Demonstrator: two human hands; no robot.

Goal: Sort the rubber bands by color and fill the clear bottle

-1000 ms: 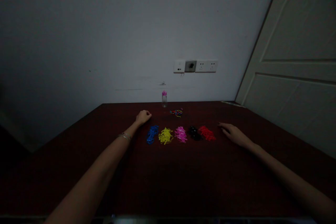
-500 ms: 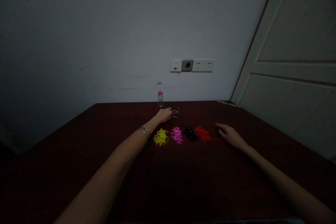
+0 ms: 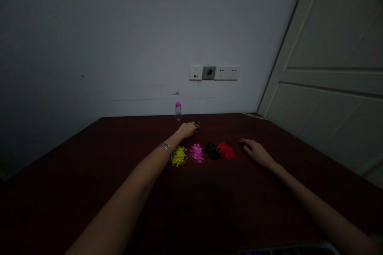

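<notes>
My left hand (image 3: 187,129) reaches over a small mixed-colour pile (image 3: 197,126) at the back of the dark red table (image 3: 209,195); its fingertips are at the pile and too small and dark to make out. Nearer to me lie separate piles of thin strips: yellow (image 3: 179,156), pink (image 3: 196,153), black (image 3: 212,151) and red (image 3: 226,150). My right hand (image 3: 256,151) rests on the table to the right of the red pile, fingers stretched out, holding nothing.
A clear bottle with a pink top (image 3: 178,111) stands near the wall, behind my left hand. Sockets (image 3: 226,73) are on the wall. A pale panelled door (image 3: 323,87) borders the table on the right.
The view has shifted slightly, so most things appear a little further left. My left hand now covers more of the mixed pile. My right hand rests as before.
</notes>
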